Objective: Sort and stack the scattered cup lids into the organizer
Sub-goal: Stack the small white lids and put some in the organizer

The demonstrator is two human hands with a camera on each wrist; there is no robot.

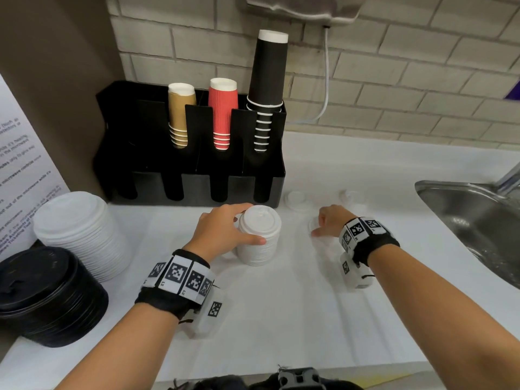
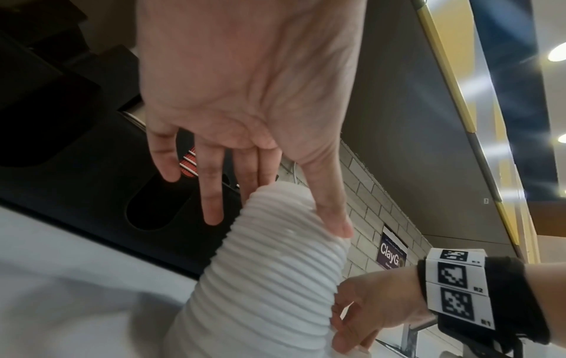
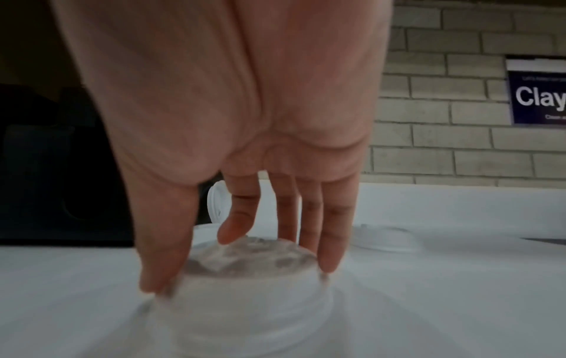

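Observation:
My left hand [image 1: 247,230] grips a short stack of small white lids [image 1: 260,249] standing on the white counter, thumb on the near side and fingers behind. In the left wrist view the thumb [image 2: 333,218] presses the ribbed stack [image 2: 275,278]. To the right, my right hand [image 1: 317,227] reaches down over a single white lid [image 1: 310,224] lying on the counter. The right wrist view shows this hand [image 3: 242,273] pinching that lid [image 3: 254,298] between thumb and fingers. Two more loose lids [image 1: 298,199] [image 1: 351,197] lie behind. The black organizer [image 1: 197,184] stands at the back.
The organizer's back slots hold tan, red and black cup stacks [image 1: 222,114]. A tall stack of large white lids [image 1: 78,229] and a black lid stack [image 1: 47,296] stand at the left. A steel sink [image 1: 464,220] opens at the right edge.

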